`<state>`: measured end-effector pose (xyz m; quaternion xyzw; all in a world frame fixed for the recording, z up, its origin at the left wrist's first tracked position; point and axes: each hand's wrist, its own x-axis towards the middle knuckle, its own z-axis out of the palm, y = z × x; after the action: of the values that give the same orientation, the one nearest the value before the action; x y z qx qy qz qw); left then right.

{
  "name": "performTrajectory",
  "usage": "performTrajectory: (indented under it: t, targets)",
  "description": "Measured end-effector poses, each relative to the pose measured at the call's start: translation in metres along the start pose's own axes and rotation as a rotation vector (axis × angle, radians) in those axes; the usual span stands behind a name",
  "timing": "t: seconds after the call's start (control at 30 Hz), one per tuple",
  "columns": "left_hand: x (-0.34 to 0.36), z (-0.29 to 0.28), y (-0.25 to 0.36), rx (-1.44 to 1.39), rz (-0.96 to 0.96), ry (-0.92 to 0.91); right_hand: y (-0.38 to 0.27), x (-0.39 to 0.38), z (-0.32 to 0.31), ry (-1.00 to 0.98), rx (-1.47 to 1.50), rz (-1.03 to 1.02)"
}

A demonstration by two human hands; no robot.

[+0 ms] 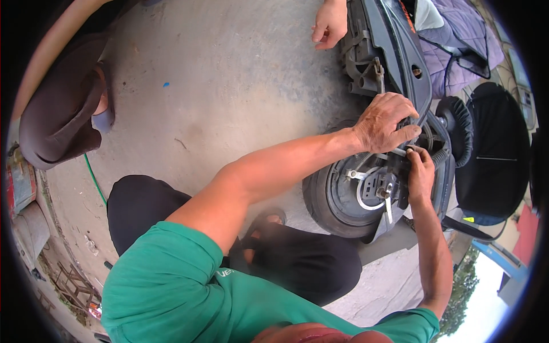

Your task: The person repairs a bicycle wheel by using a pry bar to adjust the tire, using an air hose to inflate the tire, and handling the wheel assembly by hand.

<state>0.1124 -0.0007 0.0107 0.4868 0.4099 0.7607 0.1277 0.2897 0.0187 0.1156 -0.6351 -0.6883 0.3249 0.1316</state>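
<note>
My left hand reaches across from the left. It is closed around what looks like a metal wrench, whose rusty-coloured end sticks out past the knuckles. Beneath it is the rear part of an electric scooter with dark plastic panels. Close below, my right hand has its fingers bent against the frame beside a small pale metal piece; what they grip is hidden. The black-tyred wheel lies nearest me, with a silver bracket and an axle nut at its hub.
Another person's hand hangs beside the scooter at the top. A person in brown clothing is at the left. A purple quilted cover drapes over the scooter, near a black seat. A green hose crosses the concrete floor.
</note>
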Motion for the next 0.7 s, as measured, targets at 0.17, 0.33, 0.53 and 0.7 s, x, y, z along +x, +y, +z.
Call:
performTrajectory:
  t: [0.17, 0.33, 0.53, 0.7]
  targets:
    - [-0.029, -0.020, 0.009, -0.045, -0.149, 0.196, 0.007, -0.002, -0.003, 0.001, 0.002, -0.055]
    - [-0.066, -0.055, -0.019, -0.215, -0.673, -0.010, 0.003, -0.005, -0.005, -0.023, 0.044, 0.049]
    - [-0.055, -0.073, -0.050, -0.273, -0.859, -0.192, 0.007, 0.000, -0.005, -0.019, 0.089, 0.045]
    - [-0.030, -0.069, -0.059, -0.146, -0.812, -0.112, 0.007, 0.001, -0.002, 0.000, 0.055, 0.002]
